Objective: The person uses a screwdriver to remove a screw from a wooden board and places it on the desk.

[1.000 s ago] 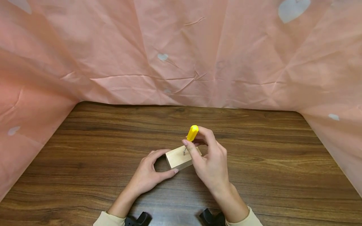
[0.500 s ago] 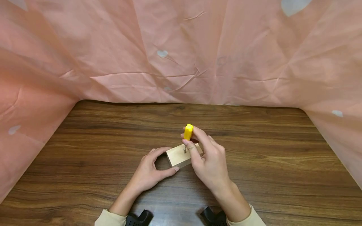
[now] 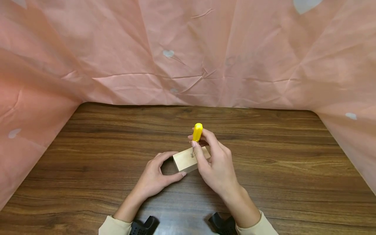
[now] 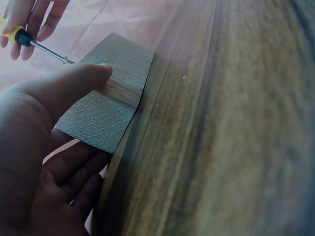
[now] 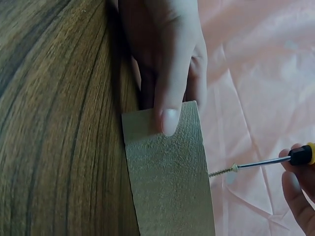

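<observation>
A pale wooden block point(image 3: 184, 160) lies on the table, held at its left end by my left hand point(image 3: 155, 176), thumb on the near side and fingers on the far side. A screw point(image 5: 222, 172) stands in the block's top face, much of its thread showing. The tip of a screwdriver point(image 3: 197, 132) meets the screw head; it has a yellow handle, a black collar and a thin metal shaft point(image 4: 47, 50). My right hand point(image 3: 218, 166) pinches the handle from the right between thumb and fingers. Part of the block's right end is hidden behind that hand.
The dark wood-grain table point(image 3: 279, 156) spreads around the hands. A pink cloth point(image 3: 188, 52) with pale hearts hangs along its back and sides. Black wrist devices point(image 3: 144, 226) sit under both wrists near the front edge.
The screwdriver's handle tilted left, then leaned slightly back to the right, as my right fingers shifted on it. The left hand keeps its hold on the block. The head view has tipped slightly.
</observation>
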Demonstrator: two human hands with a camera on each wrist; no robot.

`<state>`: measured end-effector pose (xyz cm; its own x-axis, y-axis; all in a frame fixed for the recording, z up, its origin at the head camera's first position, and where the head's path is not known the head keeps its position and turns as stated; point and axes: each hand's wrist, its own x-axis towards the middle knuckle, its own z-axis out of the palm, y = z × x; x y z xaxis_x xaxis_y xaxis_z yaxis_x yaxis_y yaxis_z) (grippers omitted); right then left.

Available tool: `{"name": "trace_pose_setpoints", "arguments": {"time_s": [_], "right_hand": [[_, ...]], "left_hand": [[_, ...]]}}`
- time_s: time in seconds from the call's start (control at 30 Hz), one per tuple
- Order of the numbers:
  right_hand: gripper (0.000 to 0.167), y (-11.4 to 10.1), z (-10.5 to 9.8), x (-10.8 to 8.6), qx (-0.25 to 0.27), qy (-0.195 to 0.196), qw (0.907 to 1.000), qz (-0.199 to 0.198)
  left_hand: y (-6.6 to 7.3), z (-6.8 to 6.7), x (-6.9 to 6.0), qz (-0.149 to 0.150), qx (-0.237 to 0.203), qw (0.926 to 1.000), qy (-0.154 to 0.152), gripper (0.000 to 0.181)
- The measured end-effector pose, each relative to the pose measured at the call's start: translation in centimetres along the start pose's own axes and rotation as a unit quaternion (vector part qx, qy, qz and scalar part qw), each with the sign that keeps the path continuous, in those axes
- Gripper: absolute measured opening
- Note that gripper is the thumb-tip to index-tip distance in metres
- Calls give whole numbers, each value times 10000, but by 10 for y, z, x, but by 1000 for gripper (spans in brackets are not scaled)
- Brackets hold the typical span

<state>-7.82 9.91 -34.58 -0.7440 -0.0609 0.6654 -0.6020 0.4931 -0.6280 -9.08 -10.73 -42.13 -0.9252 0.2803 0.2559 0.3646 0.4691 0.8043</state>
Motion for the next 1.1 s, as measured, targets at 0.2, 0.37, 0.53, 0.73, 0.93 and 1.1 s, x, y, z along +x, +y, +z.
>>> {"name": "trace_pose_setpoints", "arguments": {"time_s": [0.2,0.37,0.53,0.73,0.93,1.1], "right_hand": [[25,-1,2,1,1,2,10000,-95],[26,-1,1,0,-47,128,9998,-118],[24,1,4,-1,2,237,9997,-14],[25,2,5,0,110,178,9997,-94],[28,2,3,0,251,117,9996,-8],[42,2,3,-2,310,55,9994,166]], "left_hand": [[3,-2,1,-253,53,9995,-169,57],[4,-3,1,-275,53,9993,-239,57],[5,-3,1,-308,-10,9993,-210,56],[3,-1,2,-184,1,9998,-119,55],[4,-1,3,-265,-62,9995,-181,55],[4,-3,0,-352,-36,9991,-238,56]]}}
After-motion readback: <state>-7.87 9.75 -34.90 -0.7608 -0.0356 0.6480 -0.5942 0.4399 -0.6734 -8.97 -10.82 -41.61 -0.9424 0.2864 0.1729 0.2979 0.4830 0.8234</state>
